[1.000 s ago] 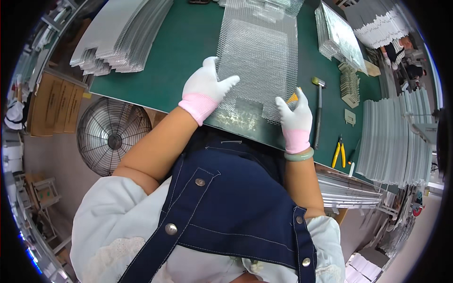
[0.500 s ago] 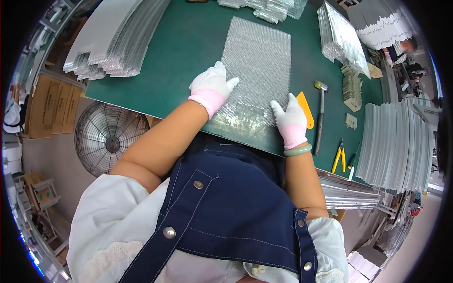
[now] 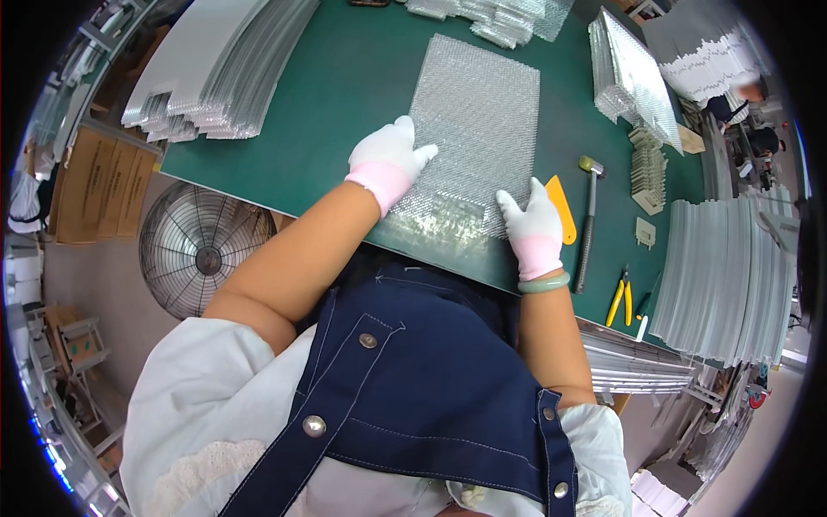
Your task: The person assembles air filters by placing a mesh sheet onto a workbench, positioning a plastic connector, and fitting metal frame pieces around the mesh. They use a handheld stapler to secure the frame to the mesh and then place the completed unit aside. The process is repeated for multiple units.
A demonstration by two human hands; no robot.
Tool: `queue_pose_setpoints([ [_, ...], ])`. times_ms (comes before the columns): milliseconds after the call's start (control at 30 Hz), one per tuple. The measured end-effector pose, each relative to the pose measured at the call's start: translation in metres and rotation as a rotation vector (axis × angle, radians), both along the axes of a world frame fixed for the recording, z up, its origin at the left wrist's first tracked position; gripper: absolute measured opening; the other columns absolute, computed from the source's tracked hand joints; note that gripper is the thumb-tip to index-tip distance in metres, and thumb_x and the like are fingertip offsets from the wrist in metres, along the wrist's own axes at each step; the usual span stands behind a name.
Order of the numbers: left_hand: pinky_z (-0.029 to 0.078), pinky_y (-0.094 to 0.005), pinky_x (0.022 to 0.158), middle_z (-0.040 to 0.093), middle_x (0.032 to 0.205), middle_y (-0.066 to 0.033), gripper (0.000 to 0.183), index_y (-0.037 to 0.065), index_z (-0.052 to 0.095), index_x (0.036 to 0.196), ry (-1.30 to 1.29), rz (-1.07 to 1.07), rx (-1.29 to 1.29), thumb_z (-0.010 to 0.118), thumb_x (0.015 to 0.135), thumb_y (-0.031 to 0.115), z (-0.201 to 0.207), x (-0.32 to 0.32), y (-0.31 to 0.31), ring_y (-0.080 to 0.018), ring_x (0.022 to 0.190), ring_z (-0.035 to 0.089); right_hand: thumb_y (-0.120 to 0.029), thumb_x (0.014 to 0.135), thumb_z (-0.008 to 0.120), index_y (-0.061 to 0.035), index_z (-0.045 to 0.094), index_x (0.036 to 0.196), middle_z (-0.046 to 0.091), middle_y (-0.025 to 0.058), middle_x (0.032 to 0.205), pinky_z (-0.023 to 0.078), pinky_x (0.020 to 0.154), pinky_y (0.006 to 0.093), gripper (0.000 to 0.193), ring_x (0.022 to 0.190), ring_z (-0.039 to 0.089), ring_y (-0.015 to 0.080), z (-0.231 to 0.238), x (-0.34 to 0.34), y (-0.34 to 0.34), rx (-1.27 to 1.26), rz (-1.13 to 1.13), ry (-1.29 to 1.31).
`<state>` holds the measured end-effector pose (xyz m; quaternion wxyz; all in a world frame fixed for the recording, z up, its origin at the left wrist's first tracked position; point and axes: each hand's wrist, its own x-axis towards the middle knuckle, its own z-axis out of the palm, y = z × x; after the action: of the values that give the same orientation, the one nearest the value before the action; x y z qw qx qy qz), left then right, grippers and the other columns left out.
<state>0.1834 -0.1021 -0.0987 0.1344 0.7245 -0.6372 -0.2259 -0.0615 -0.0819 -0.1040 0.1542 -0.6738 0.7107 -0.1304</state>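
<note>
Head view: my left hand (image 3: 388,159) lies flat, fingers spread open, on the left edge of the silvery mesh sheet (image 3: 474,121), pinning it to the green counter (image 3: 319,103). My right hand (image 3: 532,226), also open, presses the sheet's near right corner, probably to keep it from sliding. A yellow scraper (image 3: 562,207) sits just beside that hand, a small hammer (image 3: 589,215) next to it, yellow-handled pliers (image 3: 622,297) further right.

Bare green table (image 3: 345,77) left of mesh sheet (image 3: 478,112)
</note>
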Motion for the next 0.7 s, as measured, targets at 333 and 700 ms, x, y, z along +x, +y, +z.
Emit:
queue_pose_setpoints([
  [333, 0.053, -0.0479, 0.082, 0.064, 0.101, -0.0194, 0.042, 0.003, 0.059, 0.104, -0.133, -0.032, -0.139, 0.063, 0.090, 0.043, 0.001, -0.010, 0.017, -0.0380, 0.096, 0.066, -0.026, 0.086, 0.069, -0.0062, 0.063, 0.103, 0.059, 0.0118, 0.082, 0.052, 0.070, 0.0420, 0.026, 0.077, 0.062, 0.0316, -0.013, 0.008, 0.012, -0.454, 0.330, 0.255],
  [700, 0.050, -0.0423, 0.092, 0.061, 0.118, -0.0239, 0.055, -0.003, 0.057, 0.123, -0.052, -0.011, -0.119, 0.068, 0.085, 0.035, 0.005, -0.002, 0.061, -0.0357, 0.106, 0.062, -0.013, 0.083, 0.071, 0.0026, 0.058, 0.123, 0.061, 0.0225, 0.113, 0.047, 0.094, 0.0465, 0.045, 0.107, 0.058, 0.0392, -0.009, 0.000, 0.048, -0.431, 0.182, 0.054],
])
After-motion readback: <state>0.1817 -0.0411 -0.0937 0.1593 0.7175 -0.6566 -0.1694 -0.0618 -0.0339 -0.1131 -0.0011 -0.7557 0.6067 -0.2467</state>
